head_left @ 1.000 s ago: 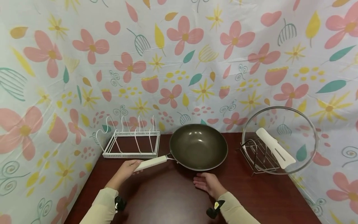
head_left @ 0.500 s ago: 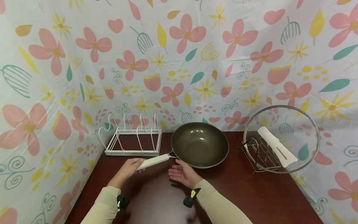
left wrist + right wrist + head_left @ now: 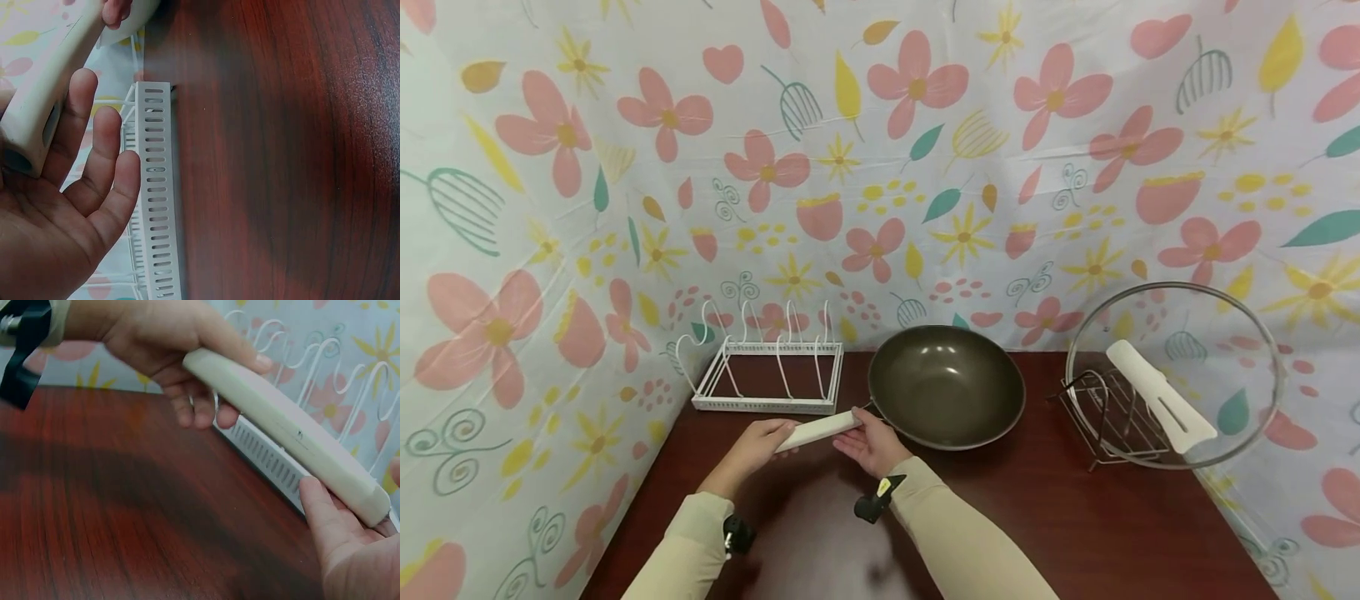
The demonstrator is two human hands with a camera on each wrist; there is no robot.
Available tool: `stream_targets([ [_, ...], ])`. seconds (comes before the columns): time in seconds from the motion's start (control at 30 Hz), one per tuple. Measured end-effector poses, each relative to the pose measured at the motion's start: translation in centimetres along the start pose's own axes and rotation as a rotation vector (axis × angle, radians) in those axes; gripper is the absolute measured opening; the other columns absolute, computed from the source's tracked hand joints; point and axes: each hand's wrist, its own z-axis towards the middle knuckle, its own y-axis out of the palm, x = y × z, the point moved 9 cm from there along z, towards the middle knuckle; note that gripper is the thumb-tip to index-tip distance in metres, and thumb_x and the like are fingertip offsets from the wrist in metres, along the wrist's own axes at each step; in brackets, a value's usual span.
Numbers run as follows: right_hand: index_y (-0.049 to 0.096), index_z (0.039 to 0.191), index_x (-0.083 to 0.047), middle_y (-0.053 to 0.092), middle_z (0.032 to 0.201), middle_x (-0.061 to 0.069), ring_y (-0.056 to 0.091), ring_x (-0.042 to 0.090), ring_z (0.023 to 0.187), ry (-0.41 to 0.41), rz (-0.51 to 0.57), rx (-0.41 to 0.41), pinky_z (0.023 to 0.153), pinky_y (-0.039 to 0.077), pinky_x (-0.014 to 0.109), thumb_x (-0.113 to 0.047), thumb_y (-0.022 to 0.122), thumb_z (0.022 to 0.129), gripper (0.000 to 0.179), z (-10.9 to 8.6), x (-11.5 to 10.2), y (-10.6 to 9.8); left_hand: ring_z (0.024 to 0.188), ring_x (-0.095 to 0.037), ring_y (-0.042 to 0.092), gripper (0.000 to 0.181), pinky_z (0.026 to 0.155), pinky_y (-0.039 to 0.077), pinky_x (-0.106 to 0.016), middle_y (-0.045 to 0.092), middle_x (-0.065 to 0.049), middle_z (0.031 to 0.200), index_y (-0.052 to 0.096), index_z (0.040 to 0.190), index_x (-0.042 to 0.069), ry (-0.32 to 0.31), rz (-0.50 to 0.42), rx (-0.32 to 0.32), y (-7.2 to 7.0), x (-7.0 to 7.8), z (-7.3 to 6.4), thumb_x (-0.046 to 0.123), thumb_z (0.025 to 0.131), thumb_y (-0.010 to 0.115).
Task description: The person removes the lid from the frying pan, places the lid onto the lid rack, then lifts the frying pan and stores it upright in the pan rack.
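A dark, deep wok [image 3: 947, 383] sits near the back wall, its cream handle [image 3: 820, 429] pointing left and toward me. My left hand [image 3: 756, 446] holds the handle's free end, thumb on top; in the left wrist view its other fingers [image 3: 106, 128] are spread loosely below. Close to the pan, my right hand [image 3: 876, 446] pinches the handle with the thumb above and fingers beneath. The right wrist view shows the handle [image 3: 281, 425] raised off the table between both hands.
Left of the wok stands a white wire rack [image 3: 767, 407]. At the right, a glass lid [image 3: 1276, 375] with a long white handle [image 3: 1161, 396] leans in a dark wire rack [image 3: 1101, 433]. A floral cloth [image 3: 880, 167] hangs behind the dark red table [image 3: 1075, 517].
My right hand has moved left from the wok's front rim to the handle and taken hold of it. The left hand keeps its grip; the view has shifted slightly.
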Motion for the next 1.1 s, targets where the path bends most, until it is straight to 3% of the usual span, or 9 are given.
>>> stream_targets([
  [0.27,0.046,0.119,0.010,0.054,0.098,0.026,0.061,0.034,0.090,-0.043,-0.041,0.055,0.079,0.048,0.044,-0.011,0.056,0.091,0.036,0.5,-0.4,-0.1,0.074,-0.040,0.059,0.038,0.060,0.047,-0.044,0.067,-0.017,0.080,0.066,0.110,0.012,0.017,0.009,-0.011,0.2,0.3,0.2,0.041,0.091,0.052],
  [0.4,0.047,0.117,0.010,0.055,0.093,0.023,0.062,0.033,0.087,-0.028,-0.054,0.047,0.078,0.049,0.043,-0.009,0.057,0.090,0.035,0.7,-0.4,-0.2,0.076,-0.041,0.059,0.035,0.060,0.046,-0.043,0.067,-0.017,0.082,0.066,0.110,0.013,0.020,0.017,-0.032,0.1,0.3,0.2,0.039,0.092,0.052],
  [0.63,0.048,0.115,0.009,0.058,0.092,0.023,0.061,0.036,0.091,-0.009,-0.084,0.034,0.078,0.049,0.044,-0.008,0.056,0.090,0.031,0.7,-0.3,-0.3,0.086,-0.016,0.056,0.030,0.074,0.043,-0.034,0.065,-0.002,0.099,0.069,0.105,0.014,0.107,0.148,-0.041,-1.1,1.7,0.2,0.034,0.094,0.051],
  [0.8,0.049,0.115,0.007,0.058,0.095,0.024,0.061,0.036,0.092,0.008,-0.093,0.026,0.079,0.048,0.044,-0.008,0.057,0.090,0.031,0.4,-0.4,-0.5,0.086,-0.025,0.062,0.035,0.071,0.048,-0.041,0.067,-0.010,0.097,0.065,0.110,0.006,0.035,0.077,-0.091,-2.6,1.3,1.0,0.030,0.098,0.044],
  [0.87,0.049,0.115,0.007,0.058,0.094,0.023,0.062,0.036,0.091,0.012,-0.100,0.020,0.079,0.048,0.044,-0.008,0.056,0.090,0.030,0.3,-0.5,-0.6,0.082,-0.025,0.062,0.038,0.071,0.048,-0.043,0.067,-0.009,0.091,0.064,0.111,0.005,0.011,0.078,-0.092,-3.5,0.8,1.7,0.033,0.098,0.043],
  [1.1,0.050,0.113,0.005,0.060,0.090,0.021,0.063,0.034,0.088,0.025,-0.130,-0.009,0.078,0.049,0.044,-0.009,0.058,0.089,0.029,-0.3,-0.6,-0.9,0.074,-0.020,0.059,0.039,0.064,0.046,-0.036,0.067,-0.004,0.088,0.065,0.109,0.009,-0.037,0.144,-0.032,-5.8,0.4,2.9,0.039,0.096,0.043],
])
